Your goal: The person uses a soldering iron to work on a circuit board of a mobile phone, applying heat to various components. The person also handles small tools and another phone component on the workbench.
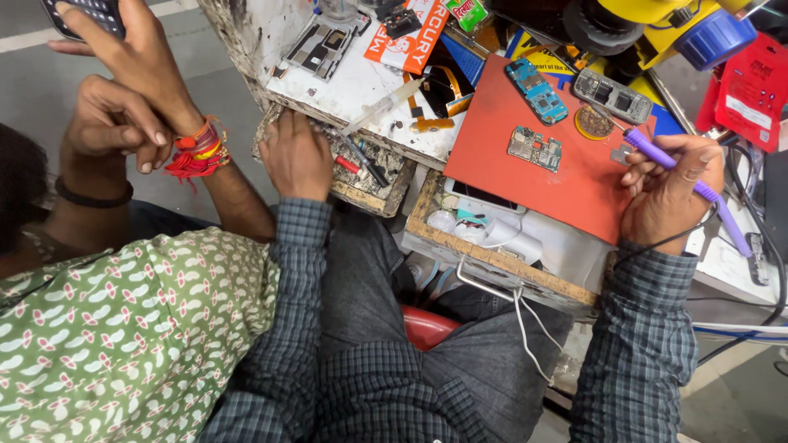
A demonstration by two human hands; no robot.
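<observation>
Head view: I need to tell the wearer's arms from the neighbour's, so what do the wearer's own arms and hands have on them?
Both arms wear long dark blue-grey checked shirt sleeves with buttoned cuffs. The left hand is bare; the right hand has a ring on one finger.

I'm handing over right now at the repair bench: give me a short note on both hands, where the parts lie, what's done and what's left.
Right hand: holds the purple soldering iron, tip near the small round tin.
Left hand: empty, reaching into the open tool drawer.
On the red mat: bare circuit board, blue phone frame, grey keypad board.
Done: phone is opened up, board out.
Left: iron not yet on the board.
Another person's hands are at the left.
</observation>
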